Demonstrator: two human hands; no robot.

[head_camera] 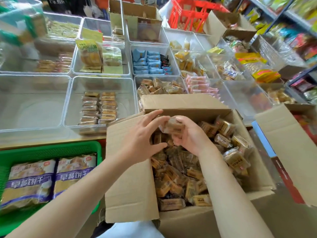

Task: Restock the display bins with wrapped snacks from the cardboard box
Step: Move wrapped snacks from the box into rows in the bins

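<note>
Nearest of all, two bare forearms reach forward over an open cardboard box [130, 177] whose left flap lies folded outward beneath the left arm. The box is heaped with brown wrapped snacks [180, 170] in clear film, piled loosely at every angle. The right hand [188, 134] hovers above the heap with its fingers curled round a small clutch of those snacks, a wrapped piece [174, 126] showing above the knuckles. The left hand [142, 133] is just beside it, fingers spread and fairly straight, the fingertips reaching toward that same bundle; whether they actually touch it I cannot tell.

To the left of the box sits a green basket [51, 150] holding two large purple-and-white bags [49, 179] side by side. Beyond it, on the worktop [42, 145], stand rows of clear display bins. The bin [101, 103] just beyond the left flap holds two neat columns of the same brown snacks, with bare floor on either side of them. Its left neighbour looks bare inside. Further bins carry blue packets [151, 63], pink packets [200, 85] and yellow-wrapped goods. A red crate [190, 12] stands at the back, more cardboard boxes lie to the right, and shelves [295, 23] of bright packets run along the right edge.
</note>
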